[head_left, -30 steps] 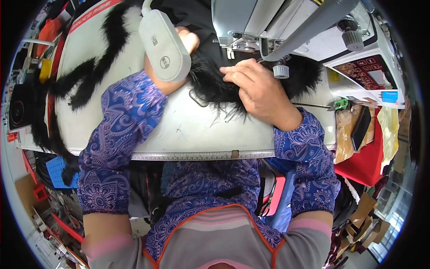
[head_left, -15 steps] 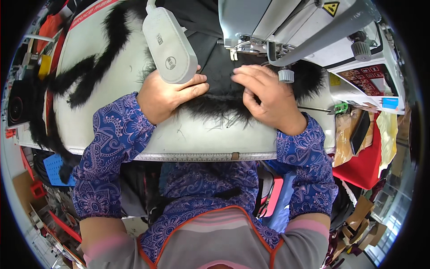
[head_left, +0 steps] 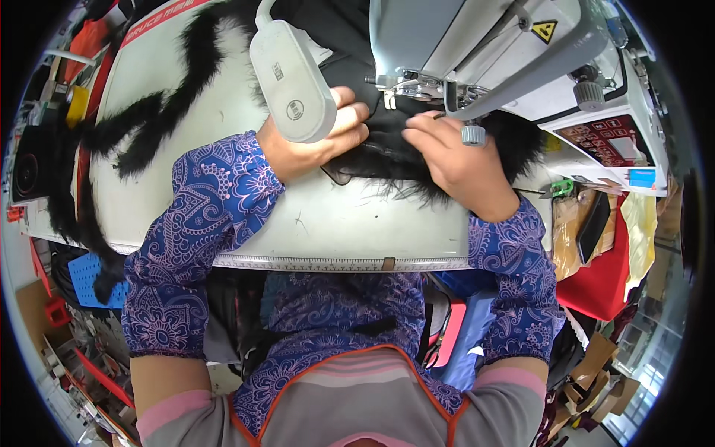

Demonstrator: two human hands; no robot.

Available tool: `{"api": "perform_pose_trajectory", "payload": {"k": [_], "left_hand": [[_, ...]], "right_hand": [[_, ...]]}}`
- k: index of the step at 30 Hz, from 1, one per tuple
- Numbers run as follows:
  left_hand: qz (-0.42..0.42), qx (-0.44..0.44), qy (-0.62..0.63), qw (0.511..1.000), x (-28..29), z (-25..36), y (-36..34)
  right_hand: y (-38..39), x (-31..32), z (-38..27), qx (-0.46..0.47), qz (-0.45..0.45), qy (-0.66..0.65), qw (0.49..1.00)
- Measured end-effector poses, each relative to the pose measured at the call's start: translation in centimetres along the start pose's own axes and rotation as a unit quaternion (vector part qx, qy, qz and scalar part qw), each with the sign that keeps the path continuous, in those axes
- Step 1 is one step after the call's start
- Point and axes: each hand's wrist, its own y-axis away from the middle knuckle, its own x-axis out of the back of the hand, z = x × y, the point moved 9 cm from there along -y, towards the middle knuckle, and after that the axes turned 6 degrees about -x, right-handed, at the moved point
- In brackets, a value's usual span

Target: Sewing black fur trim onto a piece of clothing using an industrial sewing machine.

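A black garment piece [head_left: 347, 74] edged with long black fur [head_left: 424, 191] lies under the needle area of a grey-white sewing machine [head_left: 413, 33]. Its presser foot [head_left: 389, 97] stands just beyond my fingertips. My left hand [head_left: 320, 145] rests on the cloth with its fingers stretched to the right; the white lamp head [head_left: 298, 89] covers part of it. On the other side, my right hand [head_left: 463, 165] lies over the fabric and fur below the machine head, its fingers extended leftward. The right thumb is hidden.
Black fur strips [head_left: 195, 67] lie on the left of the white table [head_left: 335, 227], one hanging over its edge. A ruler tape [head_left: 320, 263] runs along the front edge. Green-handled snips [head_left: 560, 188] and a dark phone-like object [head_left: 593, 227] are at the right.
My left hand has moved right and slightly up, with its fingers now more spread. The fur edge between my hands has shifted right, baring more table. My right thumb has gone out of sight.
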Motion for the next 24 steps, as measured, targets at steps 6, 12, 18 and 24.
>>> {"api": "perform_pose_trajectory", "payload": {"k": [6,12,18,24], "left_hand": [[-0.026,0.100,0.008,0.995,-1.7,-1.4,1.6],[-0.019,0.148,0.004,0.989,-1.2,-2.9,1.2],[-0.060,0.138,0.036,0.988,-0.4,-1.8,1.2],[-0.057,0.203,-0.019,0.977,-0.1,-3.4,1.0]], "right_hand": [[-1.1,-0.8,-1.1,0.059,0.038,-0.122,0.990],[-0.9,-1.0,-0.7,0.069,0.060,-0.180,0.979],[-0.8,-1.2,-0.4,0.023,0.044,-0.163,0.985],[-0.8,-0.7,-0.9,0.043,0.059,-0.169,0.983]]}}
